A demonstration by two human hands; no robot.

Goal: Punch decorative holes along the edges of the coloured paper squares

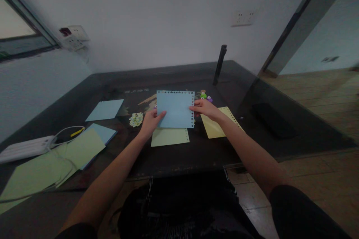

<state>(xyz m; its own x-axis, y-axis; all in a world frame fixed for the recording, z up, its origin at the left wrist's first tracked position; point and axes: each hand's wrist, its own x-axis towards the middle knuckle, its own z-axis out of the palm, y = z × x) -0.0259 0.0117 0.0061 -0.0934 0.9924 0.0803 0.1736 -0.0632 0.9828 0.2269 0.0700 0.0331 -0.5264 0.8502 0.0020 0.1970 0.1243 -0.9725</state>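
Note:
A light blue square sheet (176,108) with small punched shapes along its top and right edges is held just above the dark table (196,153). My left hand (150,121) pinches its lower left edge. My right hand (205,108) grips its right edge. Under the blue sheet lies a pale green sheet (169,137) with a punched right edge. A yellow sheet (217,124) with a punched edge lies under my right wrist. Small coloured craft punches (205,96) sit just behind my right hand.
A pile of punched paper bits (136,119) lies left of my left hand. More blue (105,109) and green sheets (50,166) lie at the left, with a white power strip (25,148) and cables. A dark upright post (219,64) stands at the back.

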